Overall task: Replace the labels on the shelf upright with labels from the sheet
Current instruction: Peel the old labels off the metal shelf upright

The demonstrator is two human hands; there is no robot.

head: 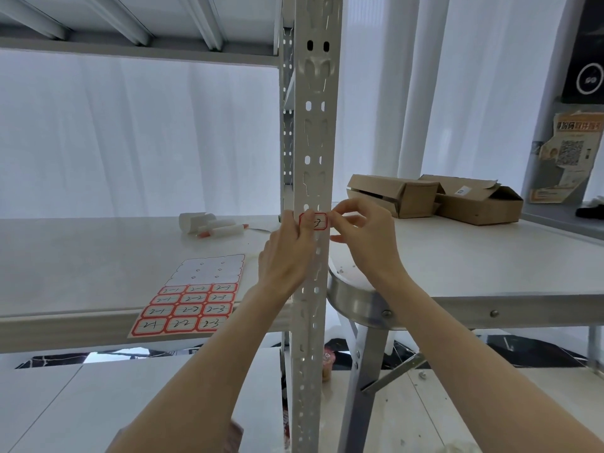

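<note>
A white perforated shelf upright (313,132) runs down the middle of the view. A red-bordered label (318,221) with handwritten digits lies across its front face at shelf height. My left hand (287,256) presses the label's left end with the thumb. My right hand (362,230) pinches the label's right edge between thumb and forefinger. The label sheet (192,305) lies on the white shelf board (81,276) to the left, its upper rows peeled bare and its lower rows holding several red-bordered handwritten labels.
Rolled white paper and red-capped markers (212,225) lie further back on the shelf board. Two open cardboard boxes (434,197) sit on a white table (490,266) to the right. A round metal stool (356,302) stands behind the upright. A poster (565,158) hangs at the far right.
</note>
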